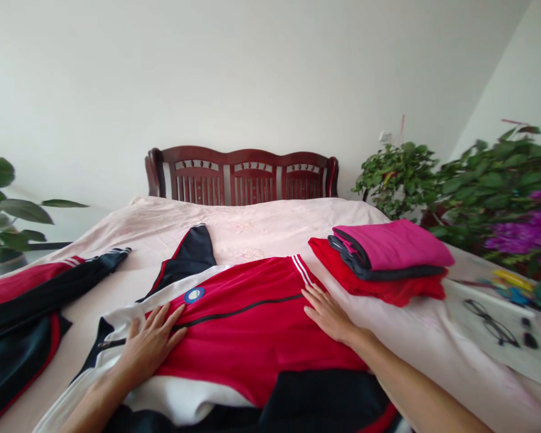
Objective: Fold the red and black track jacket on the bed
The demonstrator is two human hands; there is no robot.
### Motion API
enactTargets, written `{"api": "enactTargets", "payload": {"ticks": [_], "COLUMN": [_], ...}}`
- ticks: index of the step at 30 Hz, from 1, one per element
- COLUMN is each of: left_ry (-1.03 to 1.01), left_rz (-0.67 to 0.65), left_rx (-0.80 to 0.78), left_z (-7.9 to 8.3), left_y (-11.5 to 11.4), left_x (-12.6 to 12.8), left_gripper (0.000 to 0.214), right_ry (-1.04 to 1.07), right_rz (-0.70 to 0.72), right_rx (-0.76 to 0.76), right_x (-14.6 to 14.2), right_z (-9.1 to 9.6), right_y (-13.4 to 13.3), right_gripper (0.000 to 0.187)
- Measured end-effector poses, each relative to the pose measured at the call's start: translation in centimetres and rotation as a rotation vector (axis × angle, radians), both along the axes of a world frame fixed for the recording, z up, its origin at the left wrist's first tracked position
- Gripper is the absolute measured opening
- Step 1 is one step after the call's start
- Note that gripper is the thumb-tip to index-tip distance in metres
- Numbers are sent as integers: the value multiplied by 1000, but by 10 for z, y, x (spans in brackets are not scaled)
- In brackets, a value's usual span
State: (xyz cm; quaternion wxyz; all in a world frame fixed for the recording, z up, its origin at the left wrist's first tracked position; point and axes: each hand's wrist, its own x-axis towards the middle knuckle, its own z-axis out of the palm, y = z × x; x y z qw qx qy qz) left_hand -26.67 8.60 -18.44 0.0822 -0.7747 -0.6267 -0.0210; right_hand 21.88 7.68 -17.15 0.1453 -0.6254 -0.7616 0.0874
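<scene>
My left hand [151, 343] lies flat on a red, black and white track jacket [247, 325], its fingers spread near a round blue badge [193, 294]. My right hand [327, 313] rests palm down on the jacket's red shoulder area, beside white sleeve stripes. Neither hand grips anything. The jacket is spread across a bed with a pale pink cover [252, 231]. Just beyond my right hand sits a folded stack, with a magenta and black garment [392, 246] on a red one [379, 282]. A second black and red jacket [22, 307] lies at the bed's left side.
A dark red wooden headboard [243, 177] stands against the far wall. Black-framed glasses [491, 322] lie on a white sheet [482, 325] at the right, near small colourful items. Leafy potted plants [491, 180] line the right side, and another plant [9, 210] stands left.
</scene>
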Motion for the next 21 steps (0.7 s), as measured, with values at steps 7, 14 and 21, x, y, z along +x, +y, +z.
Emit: {"api": "enactTargets", "payload": {"ticks": [7, 14, 21], "left_ry": [52, 10, -71], "left_rz": [17, 10, 12], "left_rx": [101, 153, 146], "left_z": [-4, -5, -2], "left_y": [-2, -4, -5], "left_x": [-1, 3, 4], "left_gripper": [57, 56, 57], "right_ry": [263, -72, -128], "right_rz": [-349, -430, -456], "right_rx": [42, 57, -12], "right_x": [36, 26, 23], "right_z": [14, 29, 24], "right_y": [-23, -77, -90], "right_gripper": [39, 32, 34]}}
